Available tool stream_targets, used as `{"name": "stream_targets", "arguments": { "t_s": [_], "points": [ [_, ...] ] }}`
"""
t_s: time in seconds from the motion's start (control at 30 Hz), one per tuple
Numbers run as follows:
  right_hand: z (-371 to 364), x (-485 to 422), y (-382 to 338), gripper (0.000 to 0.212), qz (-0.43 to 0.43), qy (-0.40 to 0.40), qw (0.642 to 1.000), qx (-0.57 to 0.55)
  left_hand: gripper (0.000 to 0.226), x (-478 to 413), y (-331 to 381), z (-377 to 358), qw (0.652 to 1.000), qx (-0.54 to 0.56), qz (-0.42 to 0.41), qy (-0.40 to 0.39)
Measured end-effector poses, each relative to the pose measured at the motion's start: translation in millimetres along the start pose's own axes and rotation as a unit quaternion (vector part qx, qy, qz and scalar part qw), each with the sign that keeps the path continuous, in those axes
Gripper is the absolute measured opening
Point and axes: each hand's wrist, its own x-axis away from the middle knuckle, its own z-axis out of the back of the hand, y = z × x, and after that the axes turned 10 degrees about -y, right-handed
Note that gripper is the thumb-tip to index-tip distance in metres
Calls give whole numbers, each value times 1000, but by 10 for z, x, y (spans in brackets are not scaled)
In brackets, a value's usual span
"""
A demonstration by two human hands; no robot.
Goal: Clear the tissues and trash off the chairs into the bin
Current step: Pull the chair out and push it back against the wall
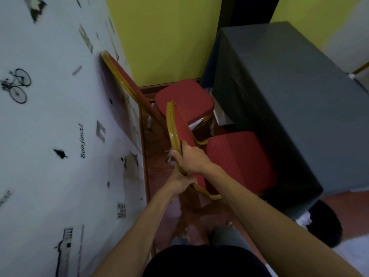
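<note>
While clasping backrest rail (172, 124) two-handed | with right hand (192, 159) curled over rail, left hand (180, 183) clenched just below | draw chair (239, 160) back evenly, no twisting | white scrap (169, 156) beside upper grip, likely tissue

Two red-cushioned, gold-framed chairs are recorded one behind the other, the far chair (184, 98) and the near chair (237, 156); a white tissue scrap (169, 156), blurred, is seen at the near backrest's outer edge.
</note>
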Motion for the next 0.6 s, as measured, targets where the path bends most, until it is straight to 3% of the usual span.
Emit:
{"name": "stream_targets", "arguments": {
  "t_s": [0.17, 0.27, 0.37, 0.5, 0.6],
  "points": [
    [8, 64, -31, 49, 6, -4, 1000, 21, 41, 15, 10, -17, 1000, -21, 2, 2],
    [66, 94, -38, 52, 3, -22, 999, 27, 41, 58, 47, -30, 1000, -15, 8, -11],
    [127, 104, -36, 54, 2, -37, 999, 19, 50, 106, 110, -19, 1000, -12, 13, -15],
    [207, 87, -13, 44, 4, -56, 998, -3, 88, 150, 191, 64, 996, -65, 55, -11],
    [299, 41, 2, 40, 11, -63, 998, -16, 92, 220, 281, 257, 991, -82, 101, -43]
  ]
}}
